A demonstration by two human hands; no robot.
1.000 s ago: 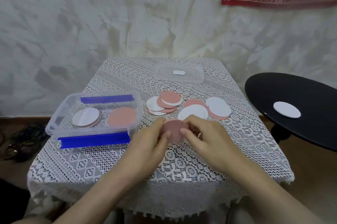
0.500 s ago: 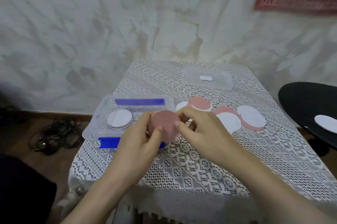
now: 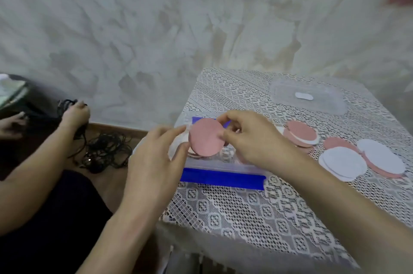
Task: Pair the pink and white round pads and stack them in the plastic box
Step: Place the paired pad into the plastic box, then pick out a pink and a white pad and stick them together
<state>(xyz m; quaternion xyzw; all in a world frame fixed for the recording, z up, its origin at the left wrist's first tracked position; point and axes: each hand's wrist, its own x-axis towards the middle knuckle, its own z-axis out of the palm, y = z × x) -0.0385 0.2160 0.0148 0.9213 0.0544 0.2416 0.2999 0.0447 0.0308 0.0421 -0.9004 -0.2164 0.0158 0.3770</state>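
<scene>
Both hands are up over the near-left part of the table, one pink pad point(image 3: 206, 137) between them. Right hand point(image 3: 252, 139): forefinger curled over the pad's top right rim, thumb pressed to its right edge, a narrow pinch; the other fingers curl behind, mostly hidden. Left hand point(image 3: 154, 162): thumb and forefinger set narrow on the left rim, thumb tip low, forefinger tip high, remaining fingers loosely bent beneath. The pad is tilted, pink face toward the camera; whether a white one backs it, cannot tell. Directly under the fingertips sits the plastic box point(image 3: 214, 164), clear-walled, its blue clip point(image 3: 223, 178) running along the near side below both thumbs, a second blue strip just showing behind the right forefinger. Inside the box, beneath the held pad, edges of pads show, mostly covered; count unclear. Out past the right knuckles, loose pads point(image 3: 342, 162) lie on the lace cloth point(image 3: 245, 213): a pink one on white nearest the hand, then overlapping white and pink ones farther right. Beyond the right fingers, toward the wall, a clear lid point(image 3: 308, 97) lies flat with a small white label on it. Well off to the left of the left fingers, on the floor, is a tangle of black cables point(image 3: 105, 151), with another person's hand point(image 3: 74, 114) on them
</scene>
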